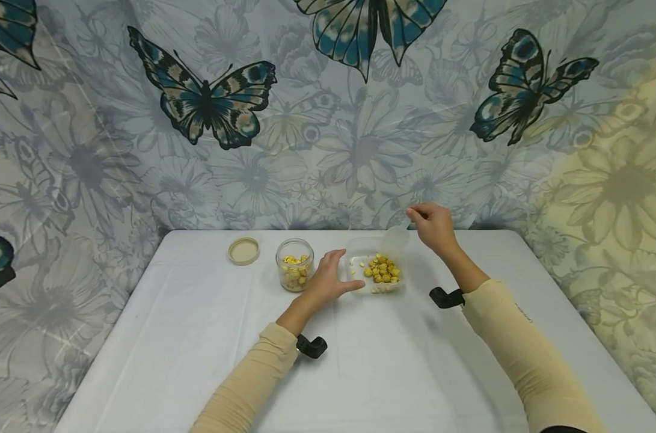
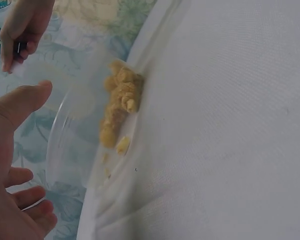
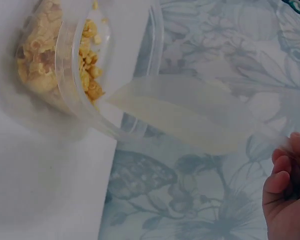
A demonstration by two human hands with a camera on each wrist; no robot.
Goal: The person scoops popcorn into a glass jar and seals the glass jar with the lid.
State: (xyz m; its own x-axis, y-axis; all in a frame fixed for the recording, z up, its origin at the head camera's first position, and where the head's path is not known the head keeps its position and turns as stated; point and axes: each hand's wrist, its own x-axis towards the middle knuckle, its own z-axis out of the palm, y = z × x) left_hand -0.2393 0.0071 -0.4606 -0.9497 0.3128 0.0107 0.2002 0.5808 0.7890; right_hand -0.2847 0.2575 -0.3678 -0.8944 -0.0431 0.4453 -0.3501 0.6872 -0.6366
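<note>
My right hand [image 1: 435, 227] grips the handle of a translucent plastic scoop [image 3: 184, 112], its bowl tilted down over the far rim of a clear plastic container [image 3: 70, 75]. Yellow popcorn [image 1: 383, 269] lies in that container, mostly toward its right side, with small bits at the left. The scoop's bowl looks empty in the right wrist view. My left hand [image 1: 328, 282] is spread with thumb and fingers apart at the container's left side, between it and a glass jar [image 1: 281, 269]. More popcorn [image 1: 295, 275] fills part of the jar, which stands uncovered.
A round gold-rimmed lid [image 1: 243, 251] lies left of the jar. The white-covered table [image 1: 360, 373] reaches back to a butterfly-print fabric backdrop [image 1: 355, 150], close behind the jar and container. Each wrist wears a black camera mount.
</note>
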